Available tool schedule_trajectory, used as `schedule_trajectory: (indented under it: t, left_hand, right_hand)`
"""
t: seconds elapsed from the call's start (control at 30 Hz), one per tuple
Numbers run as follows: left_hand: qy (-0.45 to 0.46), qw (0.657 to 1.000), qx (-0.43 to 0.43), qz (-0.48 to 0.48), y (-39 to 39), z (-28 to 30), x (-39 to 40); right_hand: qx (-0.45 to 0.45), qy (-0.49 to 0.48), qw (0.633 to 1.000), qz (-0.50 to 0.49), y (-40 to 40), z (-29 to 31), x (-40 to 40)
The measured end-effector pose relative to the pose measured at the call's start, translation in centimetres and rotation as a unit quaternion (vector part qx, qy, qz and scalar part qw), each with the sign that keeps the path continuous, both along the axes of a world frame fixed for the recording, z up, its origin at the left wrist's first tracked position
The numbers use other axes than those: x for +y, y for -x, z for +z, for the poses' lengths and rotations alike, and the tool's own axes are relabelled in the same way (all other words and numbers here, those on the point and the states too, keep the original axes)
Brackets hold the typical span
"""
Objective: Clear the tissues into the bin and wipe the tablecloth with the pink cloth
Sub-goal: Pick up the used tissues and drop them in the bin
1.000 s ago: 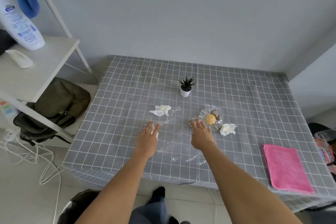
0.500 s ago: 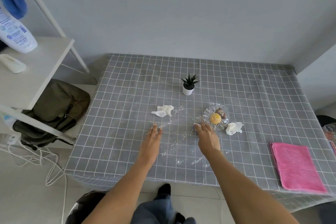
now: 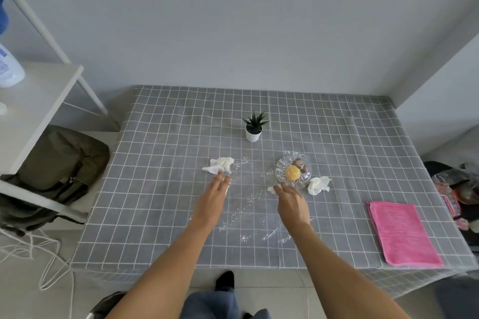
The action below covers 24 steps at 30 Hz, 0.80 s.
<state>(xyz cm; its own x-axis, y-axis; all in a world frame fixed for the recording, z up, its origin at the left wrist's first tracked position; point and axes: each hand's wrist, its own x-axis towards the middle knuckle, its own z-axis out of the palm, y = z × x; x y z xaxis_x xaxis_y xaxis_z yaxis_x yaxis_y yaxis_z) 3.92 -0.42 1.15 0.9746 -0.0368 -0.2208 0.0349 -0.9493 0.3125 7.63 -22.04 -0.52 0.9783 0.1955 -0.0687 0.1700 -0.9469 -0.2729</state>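
A crumpled white tissue [image 3: 220, 165] lies on the grey checked tablecloth [image 3: 160, 189], just beyond the fingertips of my left hand [image 3: 213, 201], which is flat and open. A second tissue [image 3: 318, 185] lies right of a glass dish. My right hand [image 3: 290, 203] reaches toward a small white tissue scrap [image 3: 271, 190] at its fingertips, fingers apart, holding nothing. White crumbs [image 3: 248, 202] are scattered between the hands. The folded pink cloth [image 3: 403, 234] lies at the front right of the table. The dark bin [image 3: 103, 305] shows at the bottom edge, left of my legs.
A glass dish [image 3: 282, 163] with a yellow cake and a brown piece sits mid-table. A small potted plant [image 3: 254, 127] stands behind it. A white shelf [image 3: 33, 111] with a bottle and a bag beneath is at the left; cables lie on the floor.
Both hands have slid forward across the cloth. The left fingertips now nearly touch the left tissue; the right fingertips have reached the small scrap by the dish.
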Motion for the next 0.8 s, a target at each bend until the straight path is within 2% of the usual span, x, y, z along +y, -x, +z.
schedule_trajectory:
  t: [0.17,0.43,0.53,0.7,0.8]
  left_hand:
    - [0.030,0.998,-0.052,0.013,-3.6,0.4,-0.4]
    - [0.034,0.995,-0.082,0.046,-7.0,-0.1,-1.2]
    - [0.029,0.995,-0.062,0.072,-7.6,-0.7,-1.3]
    - [-0.026,0.994,0.016,0.100,-7.8,-2.4,-1.3]
    - [-0.037,0.993,0.037,0.103,-7.7,-3.2,-1.7]
  right_hand:
    - [-0.048,-0.003,0.998,-0.036,0.3,1.5,-2.2]
    - [-0.064,-0.043,0.986,-0.149,-0.6,2.5,-7.1]
    - [-0.029,-0.029,0.985,-0.167,-2.1,2.4,-7.8]
    - [0.094,-0.011,0.984,-0.152,-3.3,0.9,-7.7]
    - [0.111,-0.016,0.984,-0.136,-3.2,-0.3,-8.0]
